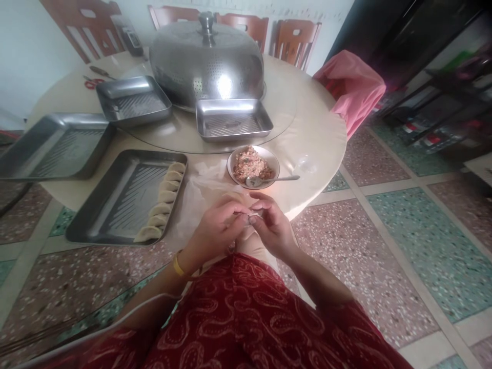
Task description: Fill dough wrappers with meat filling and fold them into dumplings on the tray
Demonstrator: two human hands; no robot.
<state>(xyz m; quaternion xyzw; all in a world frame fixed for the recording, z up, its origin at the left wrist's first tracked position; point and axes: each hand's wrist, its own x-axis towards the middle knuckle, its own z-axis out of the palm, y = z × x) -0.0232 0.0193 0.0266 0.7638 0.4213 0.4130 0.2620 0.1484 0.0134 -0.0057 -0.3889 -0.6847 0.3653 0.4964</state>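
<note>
Just off the table's near edge, my left hand (216,228) and my right hand (275,231) meet, their fingertips pinching a dumpling (253,216). Only a pale bit of its dough edge shows between the fingers. Beyond them stands a white bowl (274,158) of minced filling (250,163), with a metal spoon (283,178) resting in it and its handle pointing right. To the left, a metal tray (121,197) holds several folded dumplings (167,197) in a row along its right side. Crumpled clear plastic (200,193) lies between tray and bowl.
Three more metal trays stand around: one far left (67,148), one behind it (134,105), one behind the bowl (233,125). A large domed steel cover (172,61) sits on the glass turntable (284,115). Red-handled scissors (92,83) lie at the back left. Chairs surround the table.
</note>
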